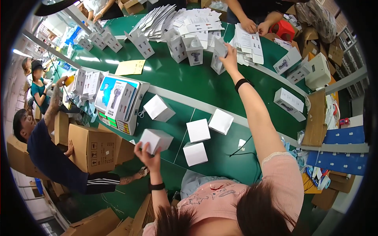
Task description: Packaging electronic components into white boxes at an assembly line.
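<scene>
My left hand (150, 158) is closed around a white box (159, 139) at the near left edge of the green table, beside the scale. My right arm reaches far across the green belt. There my right hand (230, 59) grips the upper edge of a printed white carton (217, 62), which stands upright. To its left are another printed carton (194, 54) and one more like it. Between my arms on the near table lie several plain white boxes (198, 130). Another white box (158, 108) is next to the scale.
A scale (139, 98) carries a printed box (118, 100). Flat cartons (157, 21) are heaped across the belt. Opposite, a co-worker's hands (256, 27) handle flat cartons. At left a person in dark clothes (55, 153) touches a brown cardboard box (92, 149). A cable (240, 151) lies near me.
</scene>
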Motion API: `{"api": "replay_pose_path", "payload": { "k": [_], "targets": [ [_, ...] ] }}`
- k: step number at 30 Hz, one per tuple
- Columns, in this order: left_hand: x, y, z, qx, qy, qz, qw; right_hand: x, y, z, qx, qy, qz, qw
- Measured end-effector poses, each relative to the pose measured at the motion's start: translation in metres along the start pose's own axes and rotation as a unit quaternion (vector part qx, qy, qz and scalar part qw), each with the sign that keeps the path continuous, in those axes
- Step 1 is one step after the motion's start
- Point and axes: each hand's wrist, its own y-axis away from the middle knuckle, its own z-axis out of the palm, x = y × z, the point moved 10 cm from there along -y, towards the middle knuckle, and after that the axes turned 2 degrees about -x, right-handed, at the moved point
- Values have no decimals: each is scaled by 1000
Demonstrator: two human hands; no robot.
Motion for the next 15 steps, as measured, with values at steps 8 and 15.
{"api": "replay_pose_path", "payload": {
  "k": [8,15],
  "targets": [
    [47,9,5,-57,-124,25,990,-62,72,-177,81,-154,-30,984],
    [64,79,81,-178,193,-41,964,-133,250,-320,-37,-235,141,961]
  ]
}}
